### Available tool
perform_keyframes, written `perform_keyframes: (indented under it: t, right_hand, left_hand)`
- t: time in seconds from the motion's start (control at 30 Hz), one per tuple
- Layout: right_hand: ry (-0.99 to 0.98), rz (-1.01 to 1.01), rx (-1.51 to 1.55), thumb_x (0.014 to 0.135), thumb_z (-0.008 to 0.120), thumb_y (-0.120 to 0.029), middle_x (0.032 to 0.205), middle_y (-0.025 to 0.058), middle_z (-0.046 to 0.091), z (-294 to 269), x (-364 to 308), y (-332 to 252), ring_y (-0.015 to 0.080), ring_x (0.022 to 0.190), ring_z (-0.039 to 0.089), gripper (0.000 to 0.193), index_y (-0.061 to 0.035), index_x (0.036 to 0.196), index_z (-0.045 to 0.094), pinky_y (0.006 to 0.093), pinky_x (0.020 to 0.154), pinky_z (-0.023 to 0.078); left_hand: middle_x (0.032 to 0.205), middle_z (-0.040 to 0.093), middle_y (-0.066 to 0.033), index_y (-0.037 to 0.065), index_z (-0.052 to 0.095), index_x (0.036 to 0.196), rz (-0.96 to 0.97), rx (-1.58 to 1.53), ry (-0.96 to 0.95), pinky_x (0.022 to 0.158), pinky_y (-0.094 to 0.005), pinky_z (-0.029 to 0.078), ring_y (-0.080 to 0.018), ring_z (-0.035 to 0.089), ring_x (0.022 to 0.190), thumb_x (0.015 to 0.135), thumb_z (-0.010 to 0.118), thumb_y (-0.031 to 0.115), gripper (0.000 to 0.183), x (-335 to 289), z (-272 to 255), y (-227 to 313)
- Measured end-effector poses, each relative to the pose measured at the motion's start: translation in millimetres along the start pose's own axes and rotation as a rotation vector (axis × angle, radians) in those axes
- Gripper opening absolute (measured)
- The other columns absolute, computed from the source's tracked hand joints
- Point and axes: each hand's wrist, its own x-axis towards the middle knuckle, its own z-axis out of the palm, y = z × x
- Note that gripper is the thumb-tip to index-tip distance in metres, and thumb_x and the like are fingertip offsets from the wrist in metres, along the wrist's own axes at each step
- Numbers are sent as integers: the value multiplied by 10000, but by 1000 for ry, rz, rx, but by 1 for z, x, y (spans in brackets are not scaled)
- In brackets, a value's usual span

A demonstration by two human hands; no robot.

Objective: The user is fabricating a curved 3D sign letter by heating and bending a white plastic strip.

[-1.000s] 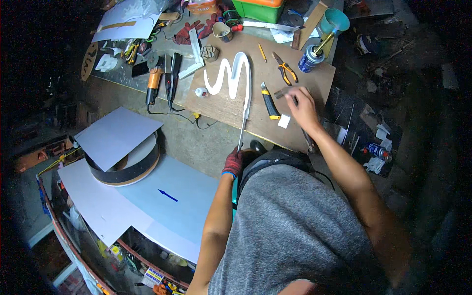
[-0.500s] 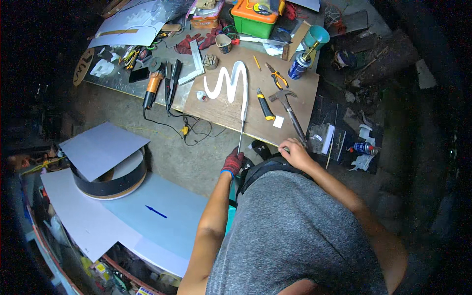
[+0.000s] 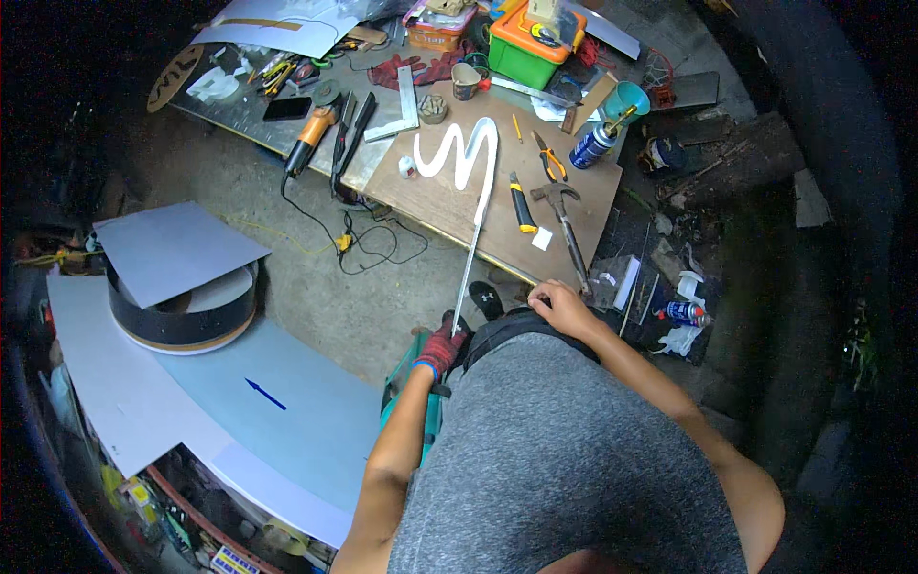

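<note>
My left hand (image 3: pixel 443 349), in a red and black knit glove, is closed around the end of a long, thin metal strip (image 3: pixel 469 258). From there the strip runs up to the wooden board (image 3: pixel 411 206), where it bends into white wavy loops. Bare and curled, my right hand (image 3: pixel 562 309) rests at the board's front edge, beside the end of the hammer's handle (image 3: pixel 571 239); whatever its fingers may hold is hidden. Near the strip lie a yellow and black utility knife (image 3: pixel 522 203), orange-handled pliers (image 3: pixel 550 158) and a pencil (image 3: pixel 517 127).
An orange angle grinder (image 3: pixel 312 136), a flat iron (image 3: pixel 354 134) and a metal square (image 3: pixel 406 105) lie left on the table. A blue spray can (image 3: pixel 593 146) stands at right. Cables (image 3: pixel 368 239) cross the floor. A round black drum (image 3: pixel 182 320) sits on sheets at lower left.
My view has shifted, so the table appears further right and the drum further left. My left hand has drawn slightly lower and left, still gripping the strip. My right hand stays by the board edge.
</note>
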Motion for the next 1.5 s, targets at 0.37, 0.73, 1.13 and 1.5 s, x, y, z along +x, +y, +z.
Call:
perform_keyframes:
  t: [0.37,0.73,1.13,1.5]
  right_hand:
    - [-55,-4,-75,860,654,-150,900,178,656,0,1,-10,323,872,638,160,2,905,672,412,807,501]
    - [-34,11,-44,861,647,-146,899,208,671,6,-10,-8,331,852,663,176,18,916,677,407,783,518]
    - [2,21,-22,860,639,-160,890,178,674,18,-27,-4,344,860,652,158,-13,903,675,421,789,512]
    - [-10,21,101,870,640,-190,899,185,653,29,-39,2,356,886,628,175,-21,905,663,443,803,491]
  left_hand:
    - [1127,621,-280,107,456,1389,46,-44,-28,903,-495,484,-454,580,1062,951,496,328,493,-6,2,2]
    - [1183,621,-260,124,428,1416,45,-58,-80,940,-437,460,-430,571,1137,977,465,265,463,-2,1,4]
    - [1128,639,-260,101,444,1410,10,-36,-86,911,-412,479,-405,604,1078,974,482,269,469,2,3,-2]
    - [1068,669,-239,98,452,1402,-223,-199,-205,850,-408,504,-386,642,1001,954,542,296,498,6,11,-16]
